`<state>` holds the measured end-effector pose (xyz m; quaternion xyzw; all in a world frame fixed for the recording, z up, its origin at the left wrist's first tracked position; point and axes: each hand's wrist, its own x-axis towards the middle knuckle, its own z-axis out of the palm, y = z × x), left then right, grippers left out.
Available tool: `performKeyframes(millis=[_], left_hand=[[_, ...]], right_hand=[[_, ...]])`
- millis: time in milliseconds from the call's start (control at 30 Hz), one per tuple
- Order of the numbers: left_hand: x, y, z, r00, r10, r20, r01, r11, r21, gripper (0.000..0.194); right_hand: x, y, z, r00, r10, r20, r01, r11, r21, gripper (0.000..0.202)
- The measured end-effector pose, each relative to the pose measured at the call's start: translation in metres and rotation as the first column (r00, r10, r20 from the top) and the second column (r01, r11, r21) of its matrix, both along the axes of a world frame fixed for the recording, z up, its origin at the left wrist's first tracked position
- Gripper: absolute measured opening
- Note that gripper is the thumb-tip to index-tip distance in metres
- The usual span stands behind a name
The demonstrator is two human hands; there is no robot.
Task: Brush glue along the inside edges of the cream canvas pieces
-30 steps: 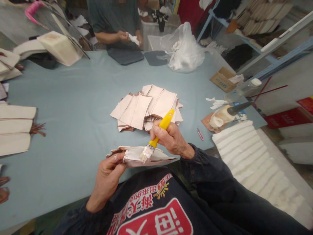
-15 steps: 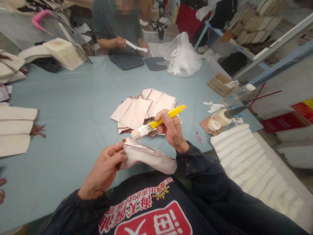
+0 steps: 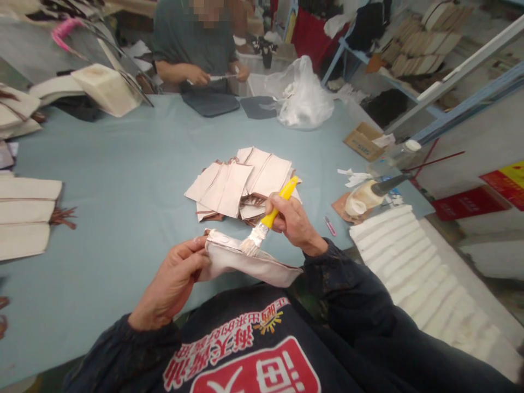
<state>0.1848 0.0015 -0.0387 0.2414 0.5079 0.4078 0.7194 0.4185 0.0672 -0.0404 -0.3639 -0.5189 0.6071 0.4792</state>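
Note:
My left hand (image 3: 178, 275) pinches one end of a pale fabric piece (image 3: 241, 266) with brown edging, held up just in front of my body. In my right hand (image 3: 295, 221) is a paintbrush (image 3: 282, 201) with a yellow handle. Its bristles, coated in something whitish, touch the upper edge of the pale piece. Just beyond my hands lies a loose pile of similar pale panels (image 3: 229, 184) with brown edges and strips.
More pale panels (image 3: 28, 218) lie at the left. On the right are a plastic bottle (image 3: 362, 199), a small pink cutter (image 3: 329, 226), a cardboard box (image 3: 363, 143) and a row of white strips (image 3: 417, 273). Across the blue table (image 3: 135, 147), a person handles a strip near a plastic bag (image 3: 307, 98).
My right hand has tilted the brush more upright and brought its bristles rightward and down onto the pale piece. The person opposite has lowered the strip.

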Motion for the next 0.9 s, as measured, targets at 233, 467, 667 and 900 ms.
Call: performKeyframes(millis=[233,467,667,900], left_hand=[[0.005,-0.003,0.006,0.997,-0.002,0.081,0.004,1.000,-0.026,0.042],[0.007,-0.009,0.007,0.994,0.023,0.106,-0.016,0.998,-0.065,0.050],[0.005,-0.012,0.006,0.991,0.052,0.127,-0.043,0.996,-0.078,0.044],[-0.001,-0.020,0.005,0.994,0.063,0.089,-0.056,0.995,-0.084,0.048]], right_hand=[[-0.020,-0.050,0.018,0.975,-0.220,0.033,0.181,0.869,0.461,0.031],[-0.017,-0.055,0.004,0.865,-0.362,0.348,-0.169,0.443,0.881,0.013],[-0.008,-0.062,0.018,0.757,-0.450,0.474,-0.352,0.331,0.875,0.013],[0.014,-0.083,0.034,0.801,-0.488,0.347,-0.151,0.397,0.906,0.020]])
